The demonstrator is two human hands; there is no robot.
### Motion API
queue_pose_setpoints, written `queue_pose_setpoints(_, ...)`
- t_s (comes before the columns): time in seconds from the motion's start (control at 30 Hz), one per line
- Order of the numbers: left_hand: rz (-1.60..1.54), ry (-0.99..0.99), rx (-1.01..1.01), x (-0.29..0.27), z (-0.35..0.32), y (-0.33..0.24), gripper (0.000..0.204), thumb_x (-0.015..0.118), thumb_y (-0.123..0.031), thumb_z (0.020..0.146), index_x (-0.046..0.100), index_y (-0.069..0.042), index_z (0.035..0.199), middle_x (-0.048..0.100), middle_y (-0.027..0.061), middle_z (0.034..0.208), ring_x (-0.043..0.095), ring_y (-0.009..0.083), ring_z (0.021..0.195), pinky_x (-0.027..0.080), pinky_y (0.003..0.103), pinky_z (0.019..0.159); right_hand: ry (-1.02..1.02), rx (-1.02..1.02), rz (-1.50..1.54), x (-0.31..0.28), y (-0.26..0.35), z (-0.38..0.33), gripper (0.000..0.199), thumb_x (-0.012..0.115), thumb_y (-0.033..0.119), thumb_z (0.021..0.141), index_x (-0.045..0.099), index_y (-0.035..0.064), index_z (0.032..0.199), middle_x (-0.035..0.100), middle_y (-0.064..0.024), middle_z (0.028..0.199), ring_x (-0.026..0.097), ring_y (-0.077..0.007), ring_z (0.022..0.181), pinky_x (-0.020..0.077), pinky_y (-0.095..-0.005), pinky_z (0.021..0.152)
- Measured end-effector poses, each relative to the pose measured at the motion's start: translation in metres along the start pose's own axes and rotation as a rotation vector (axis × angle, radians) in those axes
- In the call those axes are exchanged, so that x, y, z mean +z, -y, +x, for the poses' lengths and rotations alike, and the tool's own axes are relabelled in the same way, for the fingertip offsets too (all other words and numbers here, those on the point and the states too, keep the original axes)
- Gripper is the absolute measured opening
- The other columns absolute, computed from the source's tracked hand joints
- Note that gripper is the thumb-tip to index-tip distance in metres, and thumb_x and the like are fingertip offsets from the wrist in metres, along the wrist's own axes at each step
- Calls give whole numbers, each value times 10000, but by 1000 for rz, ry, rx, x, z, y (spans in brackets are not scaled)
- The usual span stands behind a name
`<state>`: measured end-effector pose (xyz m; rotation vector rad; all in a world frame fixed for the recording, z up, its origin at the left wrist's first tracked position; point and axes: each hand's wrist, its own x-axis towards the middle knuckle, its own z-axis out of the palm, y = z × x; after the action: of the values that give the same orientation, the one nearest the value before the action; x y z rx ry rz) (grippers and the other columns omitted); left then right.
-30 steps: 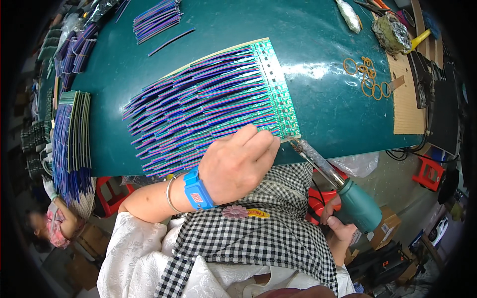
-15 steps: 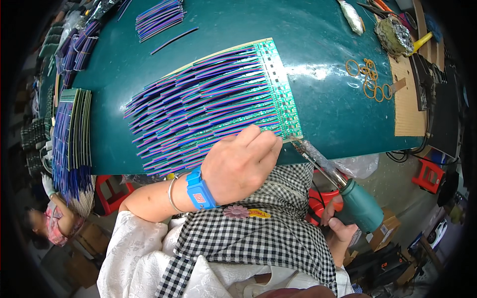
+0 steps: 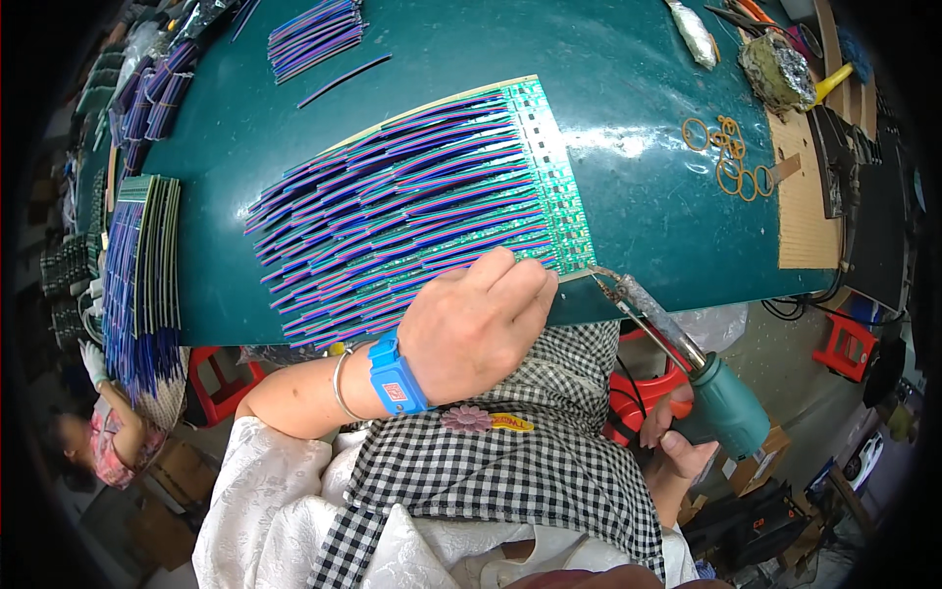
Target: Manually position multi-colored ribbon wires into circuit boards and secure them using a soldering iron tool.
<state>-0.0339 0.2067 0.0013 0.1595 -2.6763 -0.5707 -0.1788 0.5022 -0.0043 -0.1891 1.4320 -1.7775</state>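
Observation:
A green circuit board panel (image 3: 561,187) lies on the table, most of it covered by rows of coloured wire strips (image 3: 392,211). At its near edge, my left hand (image 3: 476,319) rests with fingers pinched together by the wire ends. Its fingertips point down, and whatever they grip is hidden beneath them. My right hand (image 3: 677,452) is wrapped round the green handle of a soldering iron (image 3: 724,412), partly behind it. The iron slants up and left. Its tip is at the panel's near right corner, just right of my left fingertips; I cannot tell whether it touches.
A bundle of wire strips (image 3: 314,39) and one loose strip (image 3: 343,80) lie farther back. Finished-looking wired panels (image 3: 147,265) hang over the left edge. Tan rings (image 3: 731,157), cardboard (image 3: 810,196) and a foil-wrapped lump (image 3: 777,71) are at right. Another person (image 3: 113,432) is at far left.
The soldering iron has shifted slightly right and its tip has moved a little up and right, along with my right hand. My left hand and the panel stay put.

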Motion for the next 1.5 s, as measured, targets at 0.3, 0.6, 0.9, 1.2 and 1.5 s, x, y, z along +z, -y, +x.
queue_pose_setpoints(0.3,5,19,-6,-1,-1,-1,408,667,-68,722,708,52,1110,498,74,847,539,204,703,452,321,482,62,-81,25,1,-1,10,644,798,105,754,520,-99,1298,545,-98,716,535,-185,533,504,-323,475)
queue_pose_setpoints(0.6,9,70,-46,-13,-9,-4,404,667,-74,734,707,62,1113,607,106,973,563,220,720,500,342,561,205,-185,72,-9,2,23,630,733,56,824,435,-120,1350,561,-132,783,537,-178,541,524,-336,463)
queue_pose_setpoints(0.9,-51,135,-157,-72,-61,13,383,699,84,629,734,43,1008,683,124,939,652,262,740,538,357,619,263,-313,105,-13,8,48,636,668,37,846,367,-126,1382,565,-148,818,546,-181,538,536,-323,460)
queue_pose_setpoints(1.2,209,-128,-399,-91,-13,113,118,700,-117,901,712,-18,963,661,133,950,588,348,934,494,429,850,227,-435,209,48,19,108,641,633,66,859,373,-95,1422,530,-122,824,535,-170,555,519,-290,461)
queue_pose_setpoints(1.5,104,64,-587,-78,-18,118,213,680,-217,950,662,-8,918,609,156,934,572,348,904,476,439,818,229,-421,279,75,13,138,620,649,81,879,397,-47,1431,528,-98,856,565,-175,702,548,-328,618)
